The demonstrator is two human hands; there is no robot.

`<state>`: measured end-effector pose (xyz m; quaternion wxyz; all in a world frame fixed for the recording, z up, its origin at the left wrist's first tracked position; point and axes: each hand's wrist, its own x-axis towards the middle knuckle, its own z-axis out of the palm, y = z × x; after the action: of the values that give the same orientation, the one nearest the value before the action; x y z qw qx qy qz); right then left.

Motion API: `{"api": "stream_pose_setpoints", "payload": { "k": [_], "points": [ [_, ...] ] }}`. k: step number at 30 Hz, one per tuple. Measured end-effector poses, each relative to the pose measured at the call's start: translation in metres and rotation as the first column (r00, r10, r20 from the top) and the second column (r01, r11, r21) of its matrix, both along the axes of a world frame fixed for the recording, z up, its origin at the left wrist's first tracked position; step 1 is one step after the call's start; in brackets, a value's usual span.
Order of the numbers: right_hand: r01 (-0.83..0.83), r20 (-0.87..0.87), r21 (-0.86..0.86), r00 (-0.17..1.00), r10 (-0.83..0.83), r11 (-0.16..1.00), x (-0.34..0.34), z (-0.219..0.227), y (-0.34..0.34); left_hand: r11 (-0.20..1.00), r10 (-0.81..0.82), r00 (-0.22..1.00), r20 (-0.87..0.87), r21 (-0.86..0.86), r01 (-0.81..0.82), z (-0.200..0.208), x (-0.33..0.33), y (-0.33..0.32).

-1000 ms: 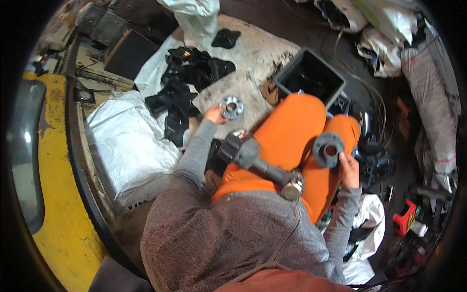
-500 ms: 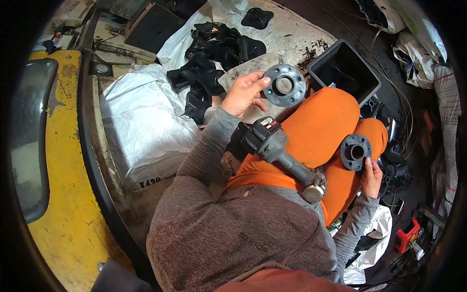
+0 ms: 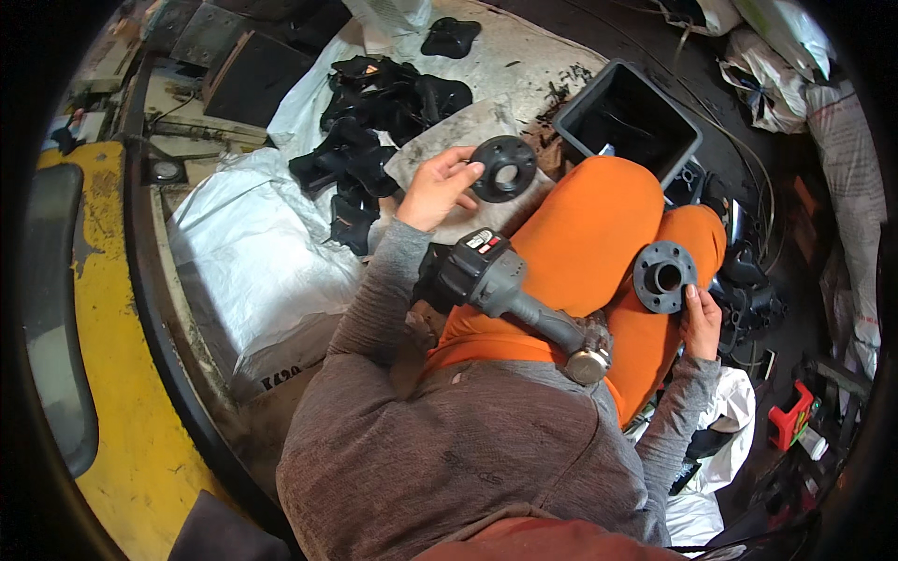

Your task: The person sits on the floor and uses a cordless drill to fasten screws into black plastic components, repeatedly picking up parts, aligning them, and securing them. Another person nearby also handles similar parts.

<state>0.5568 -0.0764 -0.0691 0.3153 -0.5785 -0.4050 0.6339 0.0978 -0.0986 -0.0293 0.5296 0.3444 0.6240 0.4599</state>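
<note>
My left hand [image 3: 438,187] grips a round dark flange [image 3: 517,157] by its edge, thumb on top. The flange is tilted, with bolt holes round a central opening. Above my right thigh, my right hand [image 3: 700,321] pinches the lower right rim of a second, grey flange [image 3: 645,280], whose raised collar faces up. A cordless power tool [image 3: 533,309] with a black battery end and a round metal head lies across my lap between the two hands. Neither hand touches it.
Black moulded parts [image 3: 374,107] lie heaped on pale sheeting beyond my left hand. A dark grey bin [image 3: 697,140] stands past my knees. White sacking [image 3: 243,243] and a yellow machine panel [image 3: 108,374] are on the left. A red tool [image 3: 795,416] lies at lower right.
The flange in my left hand has turned from facing up broadly to a tilted, darker side. The right hand's flange stays held. The whole view has shifted slightly.
</note>
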Motion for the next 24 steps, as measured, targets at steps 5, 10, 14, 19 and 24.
{"api": "stream_pose_setpoints", "payload": {
  "k": [5,10,14,19,24],
  "points": [
    [-0.019,0.015,-0.014,1.0,0.02,1.0,-0.003,0.008,0.001,0.998,-0.031,0.727,-0.686,0.017,0.059,-0.033,-0.022,-0.008],
    [-0.32,0.237,0.151,0.93,0.28,0.935,-0.002,0.018,0.004,0.995,0.091,0.917,-0.387,0.071,-0.068,-0.009,0.0,0.009],
    [-0.422,0.309,0.224,0.886,0.347,0.878,-0.006,0.012,0.01,0.976,-0.051,0.942,-0.333,0.184,0.118,0.025,0.039,0.031],
    [-0.394,0.526,0.472,0.844,0.106,0.789,0.013,0.09,0.003,0.822,-0.409,0.868,-0.283,0.298,0.485,0.087,0.12,0.05],
    [-0.27,0.397,0.607,0.918,0.01,0.747,0.038,0.137,-0.037,0.414,-0.782,0.473,-0.406,0.227,0.881,0.11,0.23,0.057]
  ]
}}
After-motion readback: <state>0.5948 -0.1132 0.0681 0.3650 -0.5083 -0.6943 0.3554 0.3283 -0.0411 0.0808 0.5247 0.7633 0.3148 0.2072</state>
